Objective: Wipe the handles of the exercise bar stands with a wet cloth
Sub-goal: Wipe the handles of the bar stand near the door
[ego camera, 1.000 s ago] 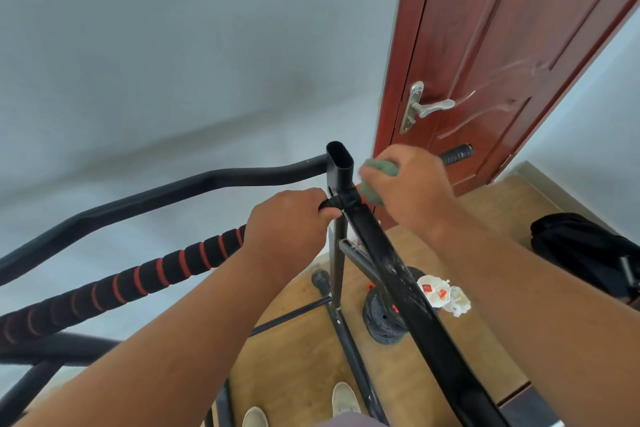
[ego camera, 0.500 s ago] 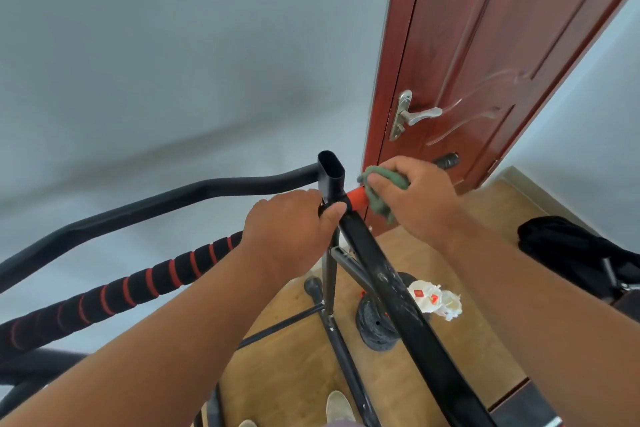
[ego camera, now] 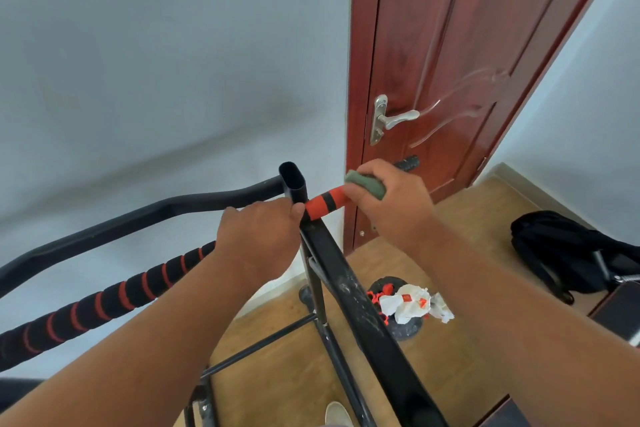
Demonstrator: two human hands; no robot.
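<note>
A black exercise bar stand rises in front of me, its open tube top at centre. A short handle with red and black foam sticks out to the right of the tube, its black tip showing past my fingers. My right hand holds a green cloth wrapped around that handle. My left hand grips the stand just left of the tube, where a long black handle with red rings runs off to the lower left.
A red-brown door with a silver lever stands close behind the handle. On the wooden floor lie a black weight plate with crumpled white paper and a black bag at right. White wall at left.
My right hand has slid with the cloth outward along the short handle, baring the red and black foam near the tube. My left hand has stayed on the stand.
</note>
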